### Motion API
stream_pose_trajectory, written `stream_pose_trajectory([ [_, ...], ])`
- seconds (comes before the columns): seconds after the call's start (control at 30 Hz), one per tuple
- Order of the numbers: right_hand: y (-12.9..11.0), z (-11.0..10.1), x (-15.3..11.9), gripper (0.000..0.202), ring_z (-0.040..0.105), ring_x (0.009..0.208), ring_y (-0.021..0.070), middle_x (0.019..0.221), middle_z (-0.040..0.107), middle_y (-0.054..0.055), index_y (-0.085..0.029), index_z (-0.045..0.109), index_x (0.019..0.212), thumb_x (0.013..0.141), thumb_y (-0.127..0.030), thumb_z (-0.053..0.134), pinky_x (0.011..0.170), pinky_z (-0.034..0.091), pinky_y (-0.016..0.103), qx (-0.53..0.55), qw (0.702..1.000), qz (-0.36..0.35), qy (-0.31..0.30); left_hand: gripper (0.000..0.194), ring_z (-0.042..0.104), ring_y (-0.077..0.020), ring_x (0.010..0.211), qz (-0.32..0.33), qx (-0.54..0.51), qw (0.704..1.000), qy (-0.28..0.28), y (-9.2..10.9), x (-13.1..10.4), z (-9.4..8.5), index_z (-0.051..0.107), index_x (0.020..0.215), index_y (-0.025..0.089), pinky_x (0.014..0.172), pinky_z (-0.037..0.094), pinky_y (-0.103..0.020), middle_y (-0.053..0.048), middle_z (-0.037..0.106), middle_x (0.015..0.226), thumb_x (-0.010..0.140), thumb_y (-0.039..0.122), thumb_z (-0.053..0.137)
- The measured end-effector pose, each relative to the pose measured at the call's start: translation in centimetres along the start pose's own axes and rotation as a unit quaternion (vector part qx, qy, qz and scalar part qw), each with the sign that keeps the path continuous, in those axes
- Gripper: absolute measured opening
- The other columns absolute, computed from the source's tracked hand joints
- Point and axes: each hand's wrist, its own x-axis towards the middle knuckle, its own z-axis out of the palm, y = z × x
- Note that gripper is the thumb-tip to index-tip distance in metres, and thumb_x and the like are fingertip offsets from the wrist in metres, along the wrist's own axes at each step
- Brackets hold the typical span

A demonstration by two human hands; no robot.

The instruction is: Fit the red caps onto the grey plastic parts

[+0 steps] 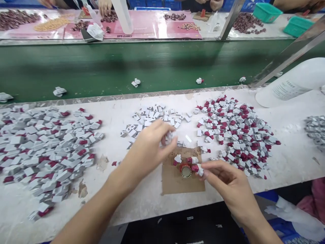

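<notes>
My right hand (225, 179) pinches a small white-and-maroon piece (198, 169) just right of a round red cap (186, 170) that sits on a brown cardboard square (182, 186). My left hand (154, 142) is at the near edge of a pile of white pieces (154, 113), its thumb and index finger curled round a small grey-white piece (170, 136), which is blurred. Two more white-and-maroon pieces lie on the cardboard beside the cap. To the right spreads a pile of white-and-maroon pieces (236, 132).
A large pile of grey and maroon pieces (48, 145) covers the left. White bottle (289, 83) lies at the right, near a metal post (286, 54). Beyond the table runs a green conveyor belt (101, 67) with scattered pieces. Other people's hands (105, 6) work across it.
</notes>
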Motion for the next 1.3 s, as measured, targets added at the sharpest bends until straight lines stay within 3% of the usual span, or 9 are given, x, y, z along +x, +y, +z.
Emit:
stream_pose_trajectory([
  [0.1,1.1,0.6,-1.2,0.007,0.088,0.096,0.0286,0.106,0.091,0.004,-0.041,0.093,0.1,0.097,-0.045,0.089,0.084,0.076,0.039,-0.031,0.999,-0.023,0.024,0.006,0.065,-0.0199,0.064,-0.052,-0.031,0.997,-0.049,0.3,-4.7,0.8,0.071,0.109,0.03,0.06,0.052,-0.034,0.002,0.07,0.079,0.106,0.032,0.066],
  [0.2,1.9,1.0,-1.6,0.007,0.088,0.099,0.0294,0.106,0.091,0.005,-0.039,0.093,0.1,0.098,-0.043,0.088,0.086,0.076,0.041,-0.037,0.998,-0.028,0.033,0.006,0.062,-0.0191,0.058,-0.082,-0.013,0.996,-0.035,0.0,-7.9,1.6,0.07,0.103,0.031,0.055,0.05,-0.033,0.004,0.065,0.075,0.105,0.029,0.065],
  [0.47,2.4,1.0,-1.2,0.005,0.089,0.092,0.0289,0.1,0.091,0.004,-0.039,0.093,0.096,0.096,-0.041,0.089,0.084,0.077,0.041,-0.034,0.999,-0.025,0.026,0.017,0.072,-0.0233,0.069,-0.129,-0.033,0.991,0.008,-1.5,-11.1,3.1,0.077,0.113,0.034,0.066,0.064,-0.039,-0.002,0.073,0.09,0.103,0.026,0.065],
  [0.6,2.5,0.9,-1.3,0.005,0.089,0.097,0.0303,0.103,0.091,0.005,-0.039,0.093,0.095,0.096,-0.04,0.088,0.086,0.076,0.045,-0.045,0.998,-0.028,0.025,0.019,0.076,-0.0263,0.08,-0.14,-0.056,0.988,0.026,-1.4,-11.3,3.0,0.079,0.114,0.036,0.074,0.068,-0.043,-0.005,0.077,0.099,0.104,0.027,0.066],
  [0.73,2.6,1.0,-1.5,0.006,0.088,0.103,0.0307,0.107,0.091,0.005,-0.039,0.092,0.096,0.098,-0.041,0.087,0.091,0.075,0.047,-0.042,0.998,-0.029,0.027,0.014,0.082,-0.0291,0.099,-0.162,-0.099,0.98,0.053,-0.7,-11.1,2.8,0.08,0.114,0.037,0.089,0.071,-0.048,-0.004,0.084,0.122,0.104,0.032,0.073],
  [0.9,2.1,1.1,-1.5,0.004,0.086,0.105,0.031,0.107,0.09,0.006,-0.038,0.092,0.096,0.097,-0.039,0.089,0.093,0.073,0.046,-0.021,0.999,-0.029,0.033,0.011,0.083,-0.0258,0.098,-0.184,-0.213,0.958,0.062,0.5,-9.7,3.0,0.081,0.112,0.038,0.085,0.074,-0.042,0.0,0.085,0.108,0.102,0.033,0.079],
  [1.03,0.8,1.3,-0.3,0.006,0.086,0.097,0.0273,0.102,0.089,0.003,-0.038,0.089,0.095,0.094,-0.043,0.093,0.091,0.072,0.043,0.095,0.993,0.001,0.068,0.014,0.083,-0.027,0.111,-0.16,-0.299,0.94,0.04,2.2,-7.1,3.1,0.085,0.11,0.035,0.094,0.075,-0.043,-0.002,0.086,0.116,0.099,0.027,0.083],
  [1.17,-0.7,1.9,1.5,0.007,0.087,0.105,0.0265,0.105,0.091,-0.003,-0.041,0.085,0.098,0.096,-0.043,0.091,0.101,0.07,0.047,0.217,0.976,-0.005,0.037,0.013,0.086,-0.0265,0.098,-0.175,-0.41,0.895,-0.007,3.9,-4.6,3.5,0.084,0.11,0.031,0.087,0.076,-0.043,-0.004,0.088,0.108,0.097,0.03,0.087],
  [1.3,-1.5,2.3,2.5,0.007,0.086,0.11,0.0274,0.108,0.091,-0.005,-0.042,0.082,0.096,0.096,-0.043,0.089,0.107,0.07,0.053,0.24,0.971,-0.011,0.018,0.014,0.086,-0.0269,0.096,-0.174,-0.461,0.87,-0.028,4.4,-3.5,4.1,0.084,0.109,0.028,0.083,0.075,-0.04,-0.005,0.088,0.103,0.096,0.03,0.088],
])
